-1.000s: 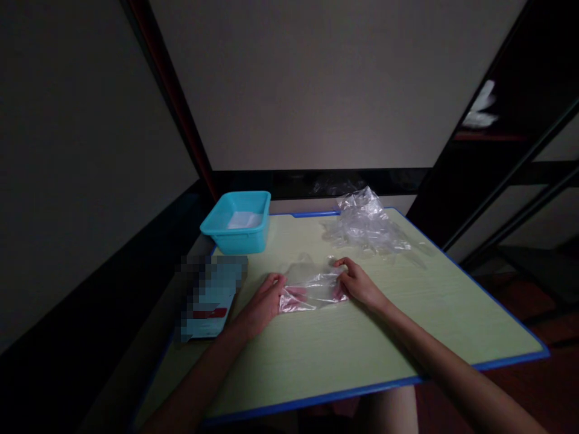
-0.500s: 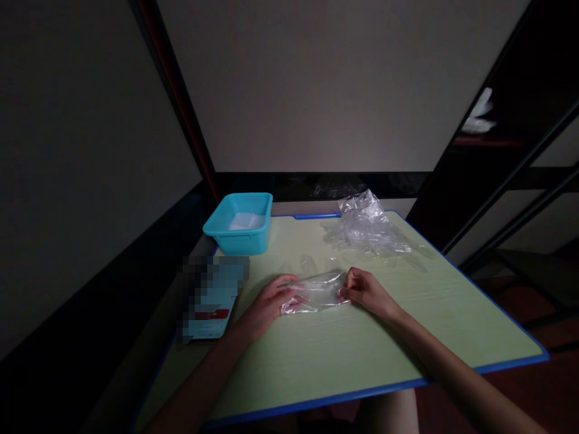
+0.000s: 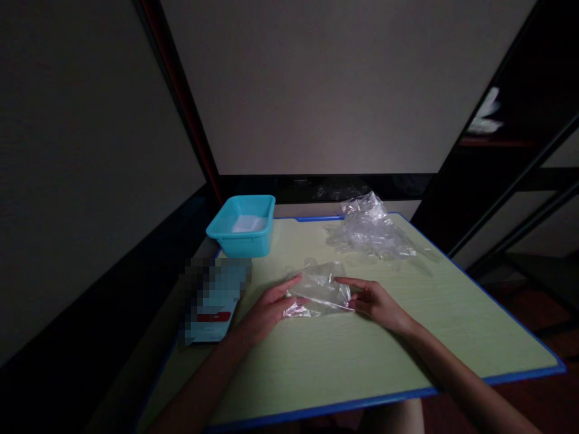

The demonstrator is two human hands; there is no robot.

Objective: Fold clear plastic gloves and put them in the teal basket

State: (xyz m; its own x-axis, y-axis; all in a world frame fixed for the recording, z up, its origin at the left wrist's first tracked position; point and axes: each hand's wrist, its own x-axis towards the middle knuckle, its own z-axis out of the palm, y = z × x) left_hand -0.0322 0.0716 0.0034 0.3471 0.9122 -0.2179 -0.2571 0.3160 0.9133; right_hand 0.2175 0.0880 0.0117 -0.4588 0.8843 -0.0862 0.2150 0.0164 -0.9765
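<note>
A thin clear plastic glove (image 3: 323, 289) lies folded and creased low over the table between my two hands. My left hand (image 3: 274, 304) holds its left side, with the index finger along the upper edge and the thumb lower down, partly behind the film. On the right side, my right hand (image 3: 373, 304) has its index finger stretched over the film. Its thumb and other fingers are bent at the glove's lower right corner, where their exact grip is partly hidden.
A pile of clear plastic gloves (image 3: 373, 232) lies at the table's far right. A turquoise basket (image 3: 242, 244) with something white inside stands at the far left. Nearer is a pixelated flat light-blue item (image 3: 210, 328). Blue edging (image 3: 389, 399) borders the pale table (image 3: 335, 367).
The glove has been folded over, and its fingers at the far side show less. My right index finger has straightened out over the film. My left fingers have spread slightly.
</note>
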